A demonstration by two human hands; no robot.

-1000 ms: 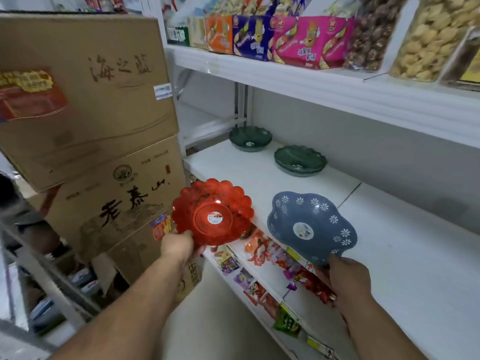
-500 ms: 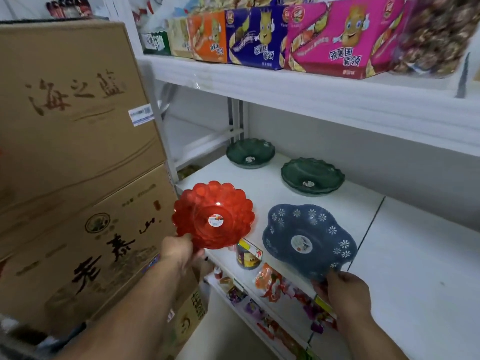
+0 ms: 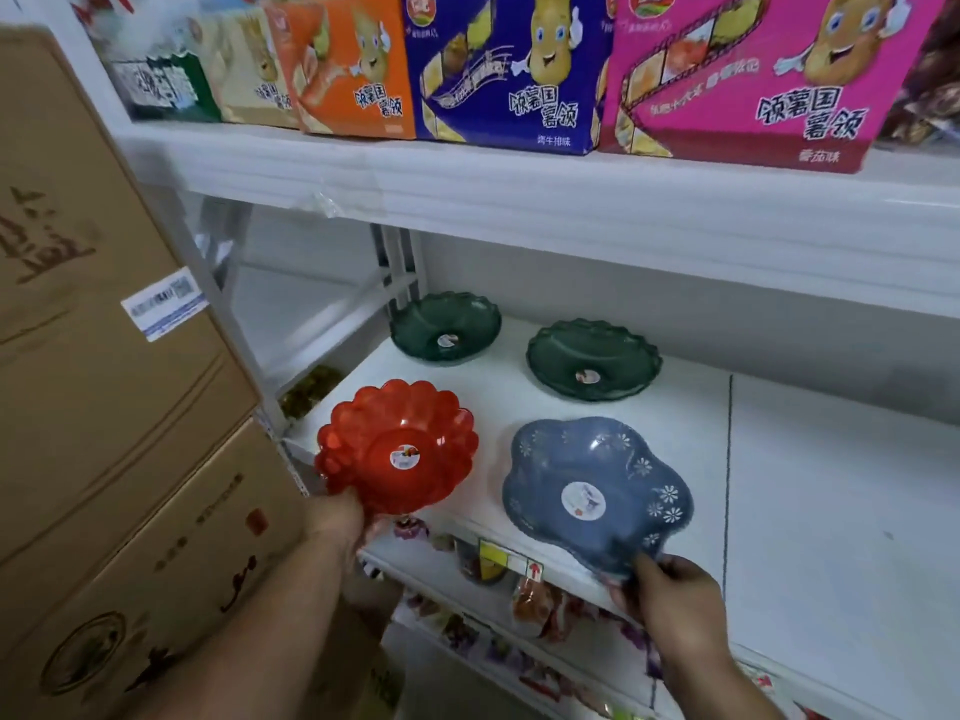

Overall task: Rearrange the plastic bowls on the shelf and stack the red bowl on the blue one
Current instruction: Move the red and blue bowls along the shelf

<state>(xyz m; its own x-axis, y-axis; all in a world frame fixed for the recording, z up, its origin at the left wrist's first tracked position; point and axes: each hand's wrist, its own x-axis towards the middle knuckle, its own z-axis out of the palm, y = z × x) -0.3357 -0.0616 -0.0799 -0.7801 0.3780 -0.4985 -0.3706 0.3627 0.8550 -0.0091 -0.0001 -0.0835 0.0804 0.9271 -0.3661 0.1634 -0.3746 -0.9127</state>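
A red scalloped plastic bowl (image 3: 397, 444) is held by its near rim in my left hand (image 3: 337, 517), over the front left corner of the white shelf (image 3: 810, 511). To its right, a blue flower-patterned bowl (image 3: 592, 491) is gripped at its near edge by my right hand (image 3: 670, 595), low over the shelf's front edge. The two bowls are side by side with a gap between them. Both show round stickers in their centres.
Two dark green bowls (image 3: 447, 327) (image 3: 592, 358) rest further back on the same shelf. Stacked cardboard boxes (image 3: 104, 407) stand close on the left. Snack boxes (image 3: 509, 70) line the shelf above. Packaged goods (image 3: 524, 600) fill the shelf below.
Both hands have carried the bowls forward and lower onto the shelf; the camera has moved closer. The red and blue bowls stay apart, each still held.
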